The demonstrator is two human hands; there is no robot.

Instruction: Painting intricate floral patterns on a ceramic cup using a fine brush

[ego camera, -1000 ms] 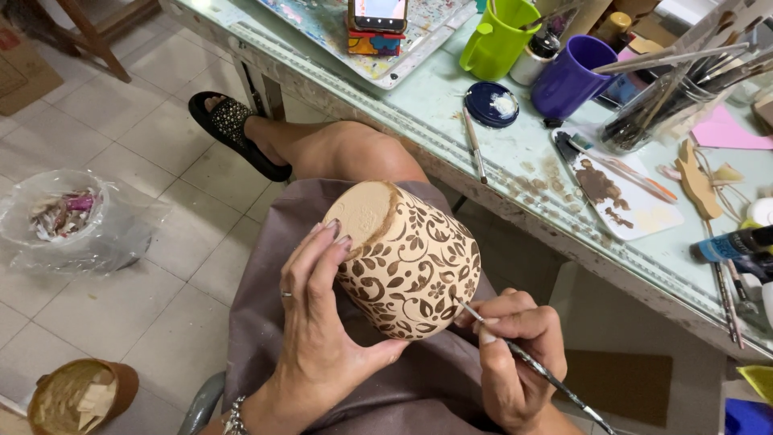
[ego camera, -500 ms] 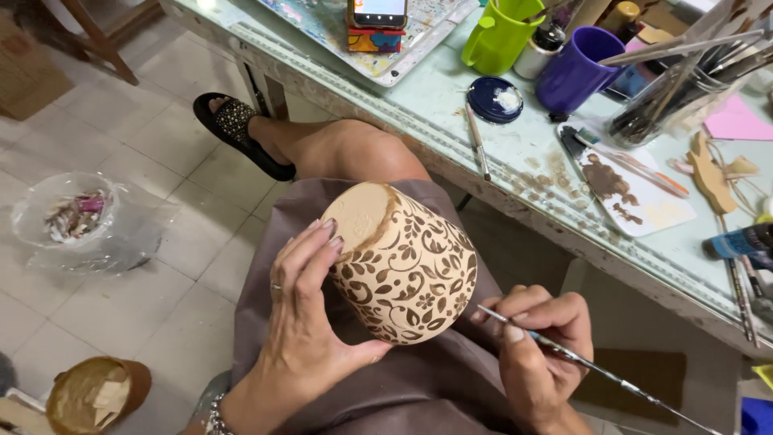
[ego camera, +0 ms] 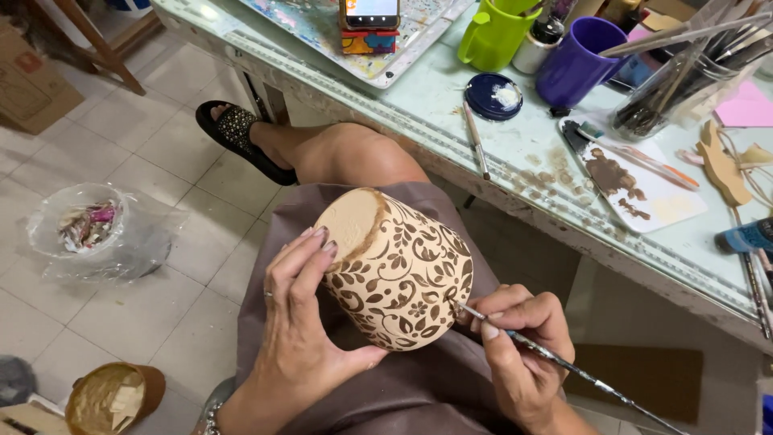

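Note:
A beige clay pot (ego camera: 398, 270) with a brown leaf and flower pattern lies on its side on my lap, its flat base turned up and left. My left hand (ego camera: 302, 310) cups it from the left, fingertips on the base edge, thumb under its lower side. A thin paintbrush (ego camera: 564, 366) is pinched in my right hand (ego camera: 519, 342), its tip touching the pot's lower right side near the rim.
A glass-topped table (ego camera: 515, 173) runs across the top right, carrying a white palette with brown paint (ego camera: 636, 181), a purple mug (ego camera: 576, 60), a green jug (ego camera: 491, 32), a jar of brushes (ego camera: 668, 93) and a loose brush (ego camera: 475, 149). A plastic bag (ego camera: 101, 234) and a brown bowl (ego camera: 113, 399) sit on the tiled floor.
The view has shifted slightly. My right hand with the brush has moved up a little along the pot's lower right side. My left hand keeps the same hold.

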